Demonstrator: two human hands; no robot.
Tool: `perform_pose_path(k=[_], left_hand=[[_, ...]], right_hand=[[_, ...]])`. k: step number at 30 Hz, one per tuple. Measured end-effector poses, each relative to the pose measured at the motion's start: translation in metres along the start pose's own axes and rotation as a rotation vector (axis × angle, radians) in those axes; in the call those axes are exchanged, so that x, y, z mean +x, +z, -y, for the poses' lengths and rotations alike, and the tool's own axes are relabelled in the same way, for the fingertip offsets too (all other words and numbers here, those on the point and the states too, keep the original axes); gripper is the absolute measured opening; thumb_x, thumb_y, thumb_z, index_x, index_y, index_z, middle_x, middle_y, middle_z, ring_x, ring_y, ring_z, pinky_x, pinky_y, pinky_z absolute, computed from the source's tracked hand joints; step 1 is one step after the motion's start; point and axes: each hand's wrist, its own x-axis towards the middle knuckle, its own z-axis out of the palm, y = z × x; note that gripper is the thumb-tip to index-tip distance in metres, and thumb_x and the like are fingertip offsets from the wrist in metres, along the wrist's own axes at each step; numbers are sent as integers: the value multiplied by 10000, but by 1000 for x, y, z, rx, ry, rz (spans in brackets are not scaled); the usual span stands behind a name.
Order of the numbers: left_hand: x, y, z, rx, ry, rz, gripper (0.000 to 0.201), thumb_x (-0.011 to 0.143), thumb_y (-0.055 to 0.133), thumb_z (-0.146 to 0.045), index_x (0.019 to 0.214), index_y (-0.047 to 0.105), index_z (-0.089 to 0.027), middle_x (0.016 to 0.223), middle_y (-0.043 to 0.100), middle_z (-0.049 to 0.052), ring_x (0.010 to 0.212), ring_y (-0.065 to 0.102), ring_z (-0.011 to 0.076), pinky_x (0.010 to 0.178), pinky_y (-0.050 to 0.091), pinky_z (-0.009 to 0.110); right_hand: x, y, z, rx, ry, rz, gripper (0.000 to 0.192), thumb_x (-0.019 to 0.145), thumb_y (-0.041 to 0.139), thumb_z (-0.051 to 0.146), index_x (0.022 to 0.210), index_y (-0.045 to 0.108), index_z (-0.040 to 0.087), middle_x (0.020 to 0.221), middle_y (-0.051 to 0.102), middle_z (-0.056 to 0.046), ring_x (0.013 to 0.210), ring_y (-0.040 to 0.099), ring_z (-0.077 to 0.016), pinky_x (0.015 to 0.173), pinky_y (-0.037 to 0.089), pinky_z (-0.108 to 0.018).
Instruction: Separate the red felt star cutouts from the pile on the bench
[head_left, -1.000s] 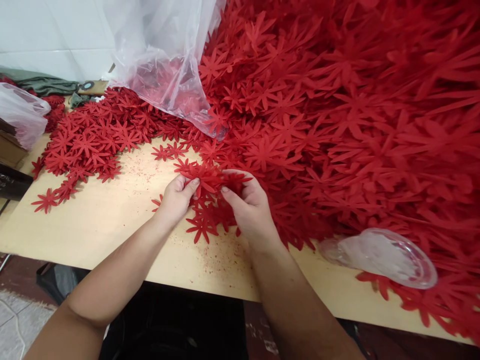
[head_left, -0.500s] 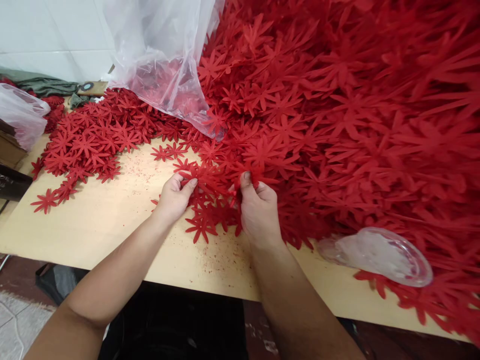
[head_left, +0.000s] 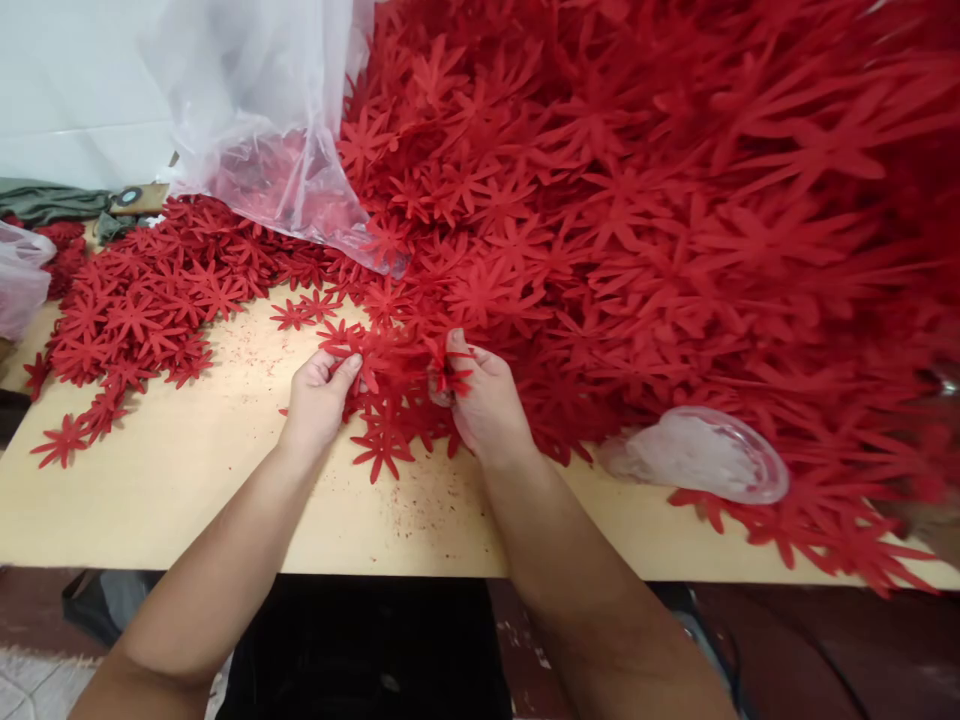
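Observation:
Thumb and fingers of my left hand [head_left: 321, 392] are pinched on a red flower-shaped cutout [head_left: 369, 368] with narrow petals. To its right, my right hand [head_left: 491, 405] is closed on another red flower-shaped cutout [head_left: 450, 372], bunched up between thumb and fingers. Both hands hover low over the front edge of a huge heap of the same red cutouts [head_left: 517, 270]. Single cutouts [head_left: 382, 452] lie on the table just below the hands. The undersides of my fingers are hidden.
A smaller pile of red cutouts [head_left: 135, 310] covers the table's [head_left: 180, 480] left side. A clear plastic bag [head_left: 262, 120] stands behind, with red pieces inside. A clear plastic container [head_left: 705, 455] lies at the heap's right front. Red crumbs are scattered near the front edge.
The view has shifted slightly right. My right hand's cutout now shows bunched above its fingers, which have turned a little. My left hand keeps its pinch.

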Motion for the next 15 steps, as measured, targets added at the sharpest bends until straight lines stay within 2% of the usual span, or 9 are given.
perform_pose_path(k=[3,7,11,15], left_hand=[[1,0,-3,28,26,2,226,656,757,-309,667,600,-147,513,593,-32,459,493,69,500,410,196],[2,-1,-6,78,30,-16,259,650,761,-335,628,583,-148,494,581,-31,439,467,68,489,396,203],[4,-4,-8,150,31,-36,281,704,721,-342,577,557,-152,464,560,-26,427,458,67,484,383,198],[6,-7,-9,193,65,-43,357,760,679,-361,533,477,-174,421,483,-49,408,431,63,486,378,195]], right_hand=[[3,1,2,63,-8,-25,457,553,815,524,632,503,200,478,454,98,402,379,-30,380,319,-162],[5,1,5,98,29,33,483,431,875,426,739,572,209,549,554,98,441,450,-39,434,386,-170],[4,2,7,56,19,41,506,479,818,566,585,494,193,433,458,96,384,383,-32,386,314,-170],[5,3,6,65,39,-32,546,506,763,650,562,460,200,418,403,100,354,311,-30,343,233,-187]])
